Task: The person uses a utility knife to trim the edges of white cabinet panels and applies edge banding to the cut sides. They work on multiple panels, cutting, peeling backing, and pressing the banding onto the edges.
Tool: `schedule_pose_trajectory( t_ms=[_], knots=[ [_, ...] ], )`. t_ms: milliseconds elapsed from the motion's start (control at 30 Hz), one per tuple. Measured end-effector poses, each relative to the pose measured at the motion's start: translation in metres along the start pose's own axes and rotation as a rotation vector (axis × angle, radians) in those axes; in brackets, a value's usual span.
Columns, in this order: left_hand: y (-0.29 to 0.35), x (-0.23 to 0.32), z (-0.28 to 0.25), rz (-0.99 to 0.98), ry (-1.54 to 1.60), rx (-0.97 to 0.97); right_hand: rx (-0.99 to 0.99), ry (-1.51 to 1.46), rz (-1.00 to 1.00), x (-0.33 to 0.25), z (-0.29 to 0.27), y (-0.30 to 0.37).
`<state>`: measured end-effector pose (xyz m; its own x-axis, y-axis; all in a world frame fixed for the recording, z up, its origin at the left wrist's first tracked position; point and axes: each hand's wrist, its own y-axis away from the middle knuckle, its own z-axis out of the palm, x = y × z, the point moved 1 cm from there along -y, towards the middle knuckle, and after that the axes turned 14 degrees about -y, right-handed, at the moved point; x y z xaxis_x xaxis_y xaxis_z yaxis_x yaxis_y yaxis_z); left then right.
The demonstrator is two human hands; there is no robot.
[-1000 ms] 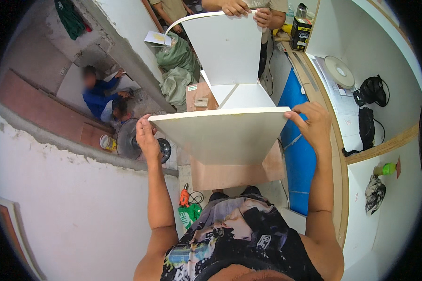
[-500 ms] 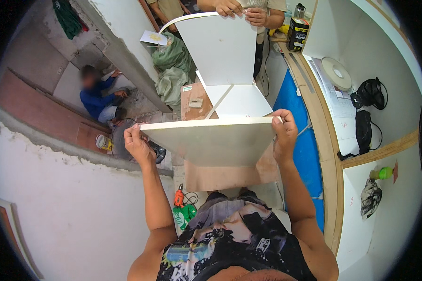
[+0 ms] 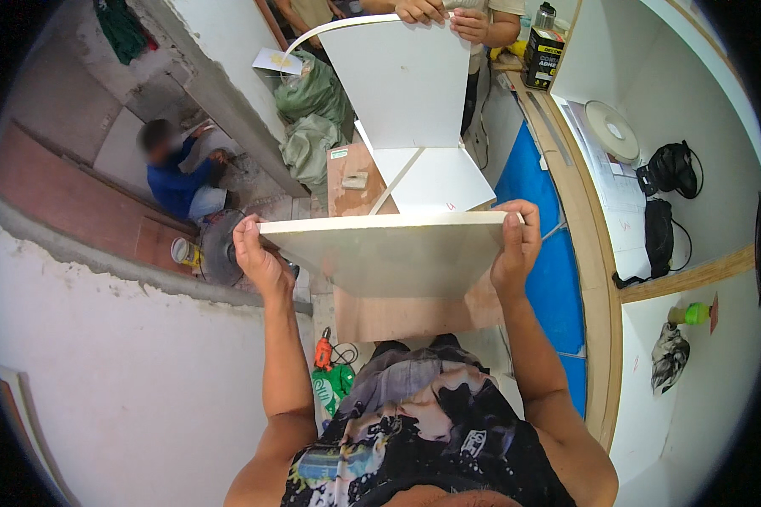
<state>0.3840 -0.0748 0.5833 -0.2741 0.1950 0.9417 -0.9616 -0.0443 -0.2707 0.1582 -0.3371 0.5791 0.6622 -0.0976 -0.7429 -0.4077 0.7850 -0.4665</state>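
Head view: one white board, tilted, over a brown wooden table; your left hand and right hand pinch its upper corners. Beyond: one upright white panel, top edge gripped by a co-worker's hands. Also: one orange drill.

Past the left edge of the tabletop, we see a white plastered wall with a ragged, chipped rim, and behind it a dimmer space of rough grey concrete. Pale floor shows by the near left corner. Along the right edge curves a tan ledge over a blue panel, beside brightly lit white shelving.
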Motion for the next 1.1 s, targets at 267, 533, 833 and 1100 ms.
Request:
schedule_pose_trajectory(
  t_ms=[267,533,833,1100],
  knots=[
    [-0.005,-0.007,0.002,-0.006,-0.048,-0.023,0.045,0.045,-0.040,0.005,0.006,-0.003],
    [-0.005,0.044,0.019,0.517,-0.629,0.089,0.044,0.046,-0.014,0.013,0.002,-0.013],
    [0.077,0.068,0.162,1.065,-1.373,-0.890,-0.026,-0.097,0.050,0.039,-0.037,-0.012],
    [0.078,0.045,0.142,1.377,-1.142,-0.551,0.411,-0.033,0.631,0.146,-0.207,0.114]
  ],
)
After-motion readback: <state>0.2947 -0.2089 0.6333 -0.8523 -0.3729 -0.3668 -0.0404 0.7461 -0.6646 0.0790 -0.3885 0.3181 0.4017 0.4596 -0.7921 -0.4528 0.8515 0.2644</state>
